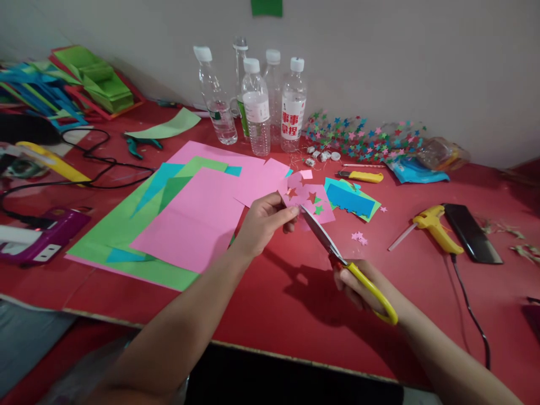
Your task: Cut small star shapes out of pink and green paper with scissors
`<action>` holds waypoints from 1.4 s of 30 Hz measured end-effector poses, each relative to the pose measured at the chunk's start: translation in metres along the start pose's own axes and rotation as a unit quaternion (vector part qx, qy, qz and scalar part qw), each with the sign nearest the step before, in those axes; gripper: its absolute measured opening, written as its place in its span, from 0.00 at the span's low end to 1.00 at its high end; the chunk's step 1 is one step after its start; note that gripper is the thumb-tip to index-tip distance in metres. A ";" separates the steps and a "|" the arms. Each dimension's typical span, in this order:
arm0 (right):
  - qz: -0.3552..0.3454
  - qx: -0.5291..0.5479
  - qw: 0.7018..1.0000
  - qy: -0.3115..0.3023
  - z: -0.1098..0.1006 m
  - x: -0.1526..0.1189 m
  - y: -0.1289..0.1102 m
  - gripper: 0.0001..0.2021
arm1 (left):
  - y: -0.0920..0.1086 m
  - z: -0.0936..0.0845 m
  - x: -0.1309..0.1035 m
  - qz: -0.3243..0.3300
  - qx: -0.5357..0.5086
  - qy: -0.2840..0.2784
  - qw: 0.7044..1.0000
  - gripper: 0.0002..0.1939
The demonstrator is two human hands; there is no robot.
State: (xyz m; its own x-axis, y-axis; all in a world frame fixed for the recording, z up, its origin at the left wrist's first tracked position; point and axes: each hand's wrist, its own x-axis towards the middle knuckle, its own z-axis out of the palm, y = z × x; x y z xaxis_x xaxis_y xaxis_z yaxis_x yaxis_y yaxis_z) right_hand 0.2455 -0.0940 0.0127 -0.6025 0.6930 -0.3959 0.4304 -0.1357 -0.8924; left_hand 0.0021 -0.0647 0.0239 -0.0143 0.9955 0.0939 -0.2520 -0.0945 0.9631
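My left hand (266, 220) pinches the edge of a piece of pink paper (304, 194) marked with red and green star shapes, which may be cut-out holes. In my right hand (358, 284) are yellow-handled scissors (323, 233), their blade tips meeting the paper beside my left fingertips. Whether the blades are fully closed, I cannot tell. Small pink paper stars (359, 238) lie on the red table (270, 298) to the right. Behind them rests a blue strip of paper (350, 199) with a ragged edge, on top of green paper.
Large pink, green and blue sheets (185, 219) cover the left of the table. Several plastic bottles (256, 107) stand at the back, beside strings of coloured stars (363, 138). A yellow cutter (367, 177), a glue gun (439, 228) and a phone (472, 233) lie to the right.
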 end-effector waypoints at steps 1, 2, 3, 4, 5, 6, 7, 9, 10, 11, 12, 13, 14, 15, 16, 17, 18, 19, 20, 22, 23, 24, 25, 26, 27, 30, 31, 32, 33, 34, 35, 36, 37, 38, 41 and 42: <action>-0.005 0.009 1.000 -0.003 0.000 0.000 0.003 0.27 | 0.000 0.001 0.000 -0.002 -0.013 0.002 1.000 0.04; -0.009 0.017 1.000 -0.005 0.000 0.000 0.006 0.26 | -0.001 0.002 -0.001 -0.004 -0.024 0.005 1.000 0.04; -0.012 0.022 1.000 -0.007 0.000 0.001 0.009 0.26 | -0.001 0.003 -0.001 -0.006 -0.031 0.009 0.999 0.04; -0.014 0.026 1.000 -0.006 0.000 0.001 0.010 0.26 | 0.000 0.005 -0.002 -0.010 -0.033 0.011 0.999 0.04; -0.014 0.029 0.999 -0.006 0.000 0.001 0.012 0.26 | 0.000 0.006 -0.002 -0.015 -0.033 0.012 0.999 0.05; -0.014 0.031 0.999 -0.007 0.001 0.001 0.012 0.26 | 0.000 0.008 -0.003 -0.020 -0.033 0.014 0.999 0.06; -0.015 0.032 0.999 -0.007 0.001 0.002 0.013 0.26 | 0.000 0.009 -0.003 -0.026 -0.035 0.018 0.999 0.07; -0.014 0.030 0.999 -0.012 0.002 0.002 0.013 0.26 | -0.002 0.012 -0.005 -0.034 -0.042 0.029 0.998 0.08; -0.012 0.028 0.999 -0.013 0.002 0.002 0.013 0.26 | -0.003 0.014 -0.005 -0.035 -0.046 0.035 0.998 0.08; -0.011 0.025 1.000 -0.014 0.003 0.003 0.014 0.27 | -0.005 0.015 -0.006 -0.033 -0.048 0.039 0.998 0.08; -0.010 0.024 1.000 -0.013 0.004 0.003 0.013 0.27 | -0.007 0.016 -0.007 -0.032 -0.046 0.041 0.998 0.08; -0.009 0.024 1.000 -0.012 0.005 0.003 0.013 0.27 | -0.009 0.017 -0.008 -0.031 -0.042 0.041 0.998 0.08; -0.009 0.025 1.000 -0.010 0.006 0.002 0.013 0.28 | -0.011 0.018 -0.009 -0.030 -0.039 0.042 0.998 0.09; -0.008 0.027 1.000 -0.008 0.008 0.002 0.012 0.28 | -0.012 0.018 -0.010 -0.030 -0.037 0.043 0.998 0.09; -0.004 0.029 1.000 -0.004 0.010 0.002 0.011 0.28 | -0.014 0.019 -0.011 -0.032 -0.036 0.045 0.998 0.10; 0.002 0.033 0.999 0.000 0.012 0.002 0.010 0.28 | -0.015 0.020 -0.011 -0.033 -0.037 0.048 0.998 0.09; 0.008 0.036 0.999 0.004 0.014 0.002 0.009 0.28 | -0.016 0.020 -0.012 -0.034 -0.040 0.051 0.997 0.09; 0.013 0.038 0.999 0.008 0.016 0.002 0.008 0.29 | -0.016 0.021 -0.012 -0.033 -0.044 0.054 0.997 0.09; 0.016 0.040 0.999 0.012 0.017 0.003 0.007 0.29 | -0.016 0.022 -0.012 -0.034 -0.048 0.056 0.997 0.09; 0.023 0.043 0.999 0.018 0.020 0.003 0.005 0.29 | -0.017 0.023 -0.013 -0.036 -0.053 0.060 0.996 0.08; 0.029 0.043 0.998 0.022 0.021 0.003 0.005 0.29 | -0.017 0.023 -0.012 -0.038 -0.054 0.062 0.996 0.09; 0.037 0.042 0.998 0.027 0.022 0.003 0.004 0.28 | -0.017 0.023 -0.012 -0.040 -0.055 0.063 0.996 0.08; 0.046 0.041 0.998 0.032 0.022 0.003 0.003 0.28 | -0.018 0.023 -0.012 -0.042 -0.056 0.064 0.996 0.08; 0.055 0.039 0.997 0.037 0.023 0.003 0.002 0.27 | -0.018 0.023 -0.012 -0.042 -0.057 0.064 0.995 0.08; 0.062 0.035 0.997 0.041 0.023 0.002 0.001 0.27 | -0.018 0.023 -0.012 -0.043 -0.060 0.063 0.995 0.08; 0.071 0.021 0.996 0.052 0.022 0.001 -0.004 0.25 | -0.017 0.023 -0.011 -0.042 -0.074 0.054 0.995 0.08; 0.072 0.018 0.996 0.057 0.022 0.001 -0.006 0.25 | -0.016 0.023 -0.011 -0.041 -0.079 0.050 0.995 0.08; 0.074 0.015 0.995 0.062 0.021 0.001 -0.007 0.25 | -0.016 0.023 -0.011 -0.040 -0.083 0.048 0.995 0.07; 0.076 0.014 0.995 0.066 0.021 0.001 -0.009 0.24 | -0.015 0.023 -0.011 -0.039 -0.085 0.048 0.994 0.07; 0.079 0.012 0.994 0.069 0.021 0.001 -0.010 0.24 | -0.015 0.023 -0.011 -0.038 -0.086 0.049 0.994 0.07; 0.084 0.011 0.994 0.071 0.021 0.001 -0.010 0.24 | -0.015 0.023 -0.011 -0.039 -0.087 0.051 0.994 0.07; 0.091 0.009 0.993 0.072 0.022 0.001 -0.011 0.23 | -0.015 0.023 -0.011 -0.040 -0.086 0.053 0.994 0.07; 0.097 0.008 0.993 0.073 0.022 0.002 -0.011 0.22 | -0.015 0.023 -0.011 -0.041 -0.085 0.054 0.994 0.07; 0.103 0.008 0.992 0.073 0.023 0.002 -0.010 0.22 | -0.015 0.023 -0.011 -0.040 -0.084 0.053 0.994 0.07; 0.100 0.010 0.993 0.068 0.023 0.003 -0.009 0.22 | -0.016 0.022 -0.012 -0.039 -0.084 0.054 0.994 0.07; 0.093 0.013 0.994 0.064 0.023 0.003 -0.009 0.23 | -0.017 0.022 -0.012 -0.041 -0.082 0.054 0.994 0.07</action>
State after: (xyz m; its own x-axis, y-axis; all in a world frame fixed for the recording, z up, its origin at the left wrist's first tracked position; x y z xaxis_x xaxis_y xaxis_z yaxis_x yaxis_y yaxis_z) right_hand 0.2246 -0.1071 0.0144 -0.4233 0.7389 -0.5243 0.5077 -0.2859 -0.8127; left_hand 0.0280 -0.0752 0.0125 -0.0888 0.9959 -0.0191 -0.4112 -0.0192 0.9113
